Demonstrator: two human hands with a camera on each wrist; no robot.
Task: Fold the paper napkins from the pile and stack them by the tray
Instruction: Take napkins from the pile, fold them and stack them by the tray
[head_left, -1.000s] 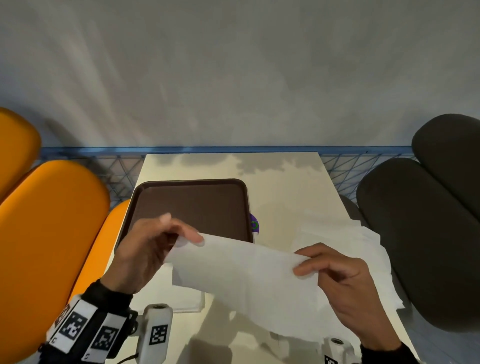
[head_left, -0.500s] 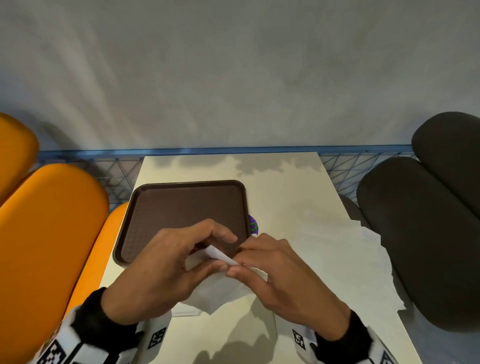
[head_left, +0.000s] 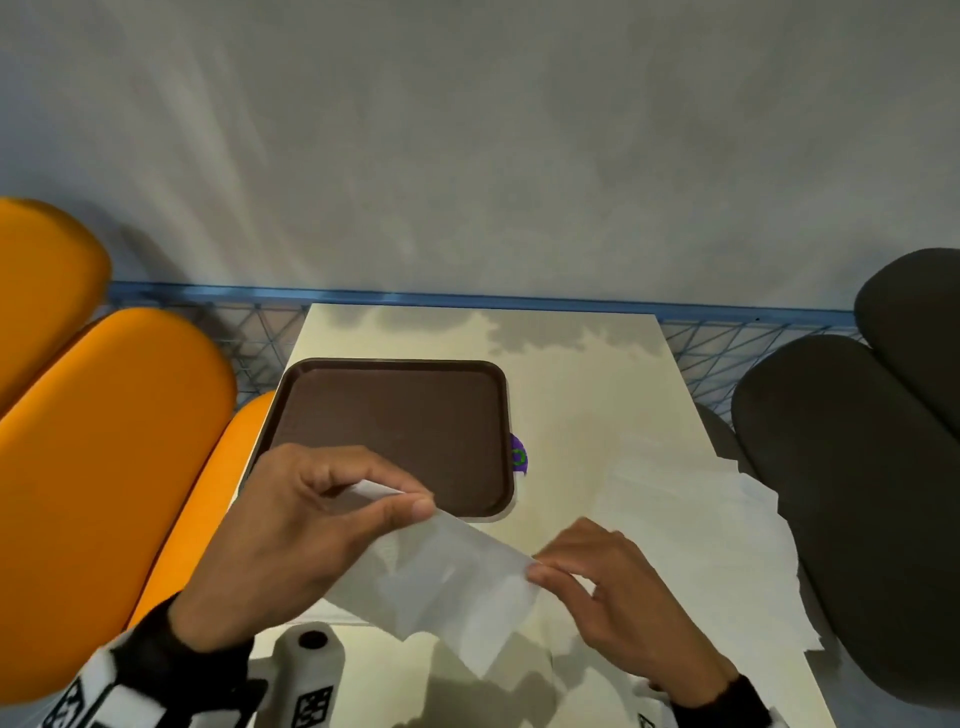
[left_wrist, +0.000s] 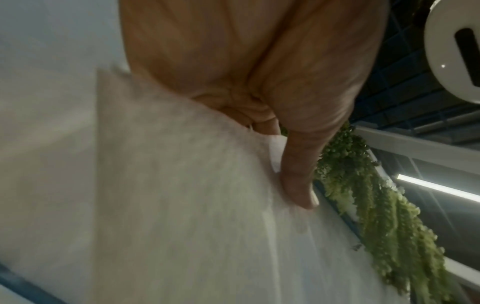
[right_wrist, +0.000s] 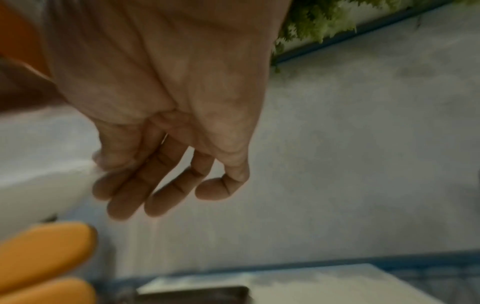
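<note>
A white paper napkin (head_left: 447, 577), folded over, hangs stretched between both hands above the table's near part. My left hand (head_left: 415, 501) pinches its upper left corner between thumb and forefinger, just in front of the brown tray (head_left: 395, 374). In the left wrist view the thumb (left_wrist: 298, 185) presses on the napkin (left_wrist: 182, 205). My right hand (head_left: 540, 566) pinches the napkin's right corner; the right wrist view shows its thumb and forefinger (right_wrist: 103, 185) closed on a white edge. The loose pile of napkins (head_left: 701, 519) lies at the table's right side. A flat white napkin edge (head_left: 332, 616) shows under my left wrist.
The cream table (head_left: 571, 374) ends at a blue wire rail (head_left: 467, 299) before a grey wall. Orange seats (head_left: 104, 467) stand to the left, dark seats (head_left: 857, 467) to the right. A purple sticker (head_left: 518, 457) peeks out beside the tray's right rim.
The napkin was spread wide a second ago. Then both hands met and doubled it over. Now they have drawn apart again with the folded napkin taut between them.
</note>
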